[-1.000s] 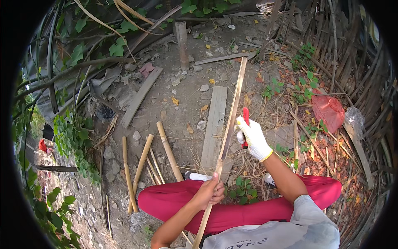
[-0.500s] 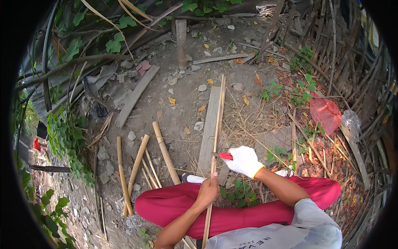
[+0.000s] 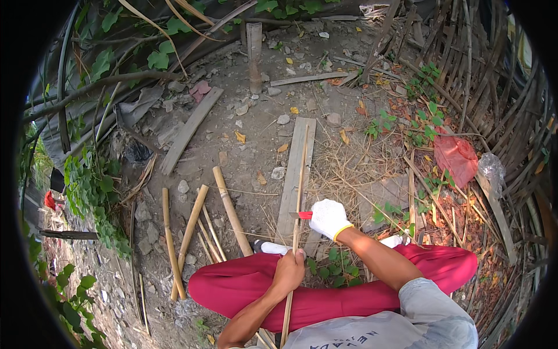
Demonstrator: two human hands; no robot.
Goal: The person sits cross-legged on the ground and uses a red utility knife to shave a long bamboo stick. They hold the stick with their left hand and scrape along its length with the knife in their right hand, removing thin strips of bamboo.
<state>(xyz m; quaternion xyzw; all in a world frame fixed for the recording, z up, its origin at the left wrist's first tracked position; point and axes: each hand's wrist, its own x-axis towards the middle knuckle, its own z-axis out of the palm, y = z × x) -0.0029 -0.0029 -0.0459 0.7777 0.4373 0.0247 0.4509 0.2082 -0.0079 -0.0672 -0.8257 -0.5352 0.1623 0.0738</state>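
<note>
Bamboo strip (image 3: 298,192), thin and long, runs from the lap forward over a grey plank (image 3: 295,168) on the ground. Left hand (image 3: 289,269), bare, is closed around its lower part just above the red-trousered legs (image 3: 325,296). Right hand (image 3: 329,218), in a white glove, grips a red-handled knife (image 3: 300,215) whose blade meets the strip from the right, a little ahead of the left hand. I judge the strip light, stiff yet springy, likely with sharp split edges; it is best held low and firmly, well behind the blade. Thicker bamboo pieces (image 3: 192,232) lie just left of the legs; dry straw (image 3: 343,168) and weeds lie to the right. Open dirt ahead gives room; a woven fence (image 3: 494,116) closes the right side.
</note>
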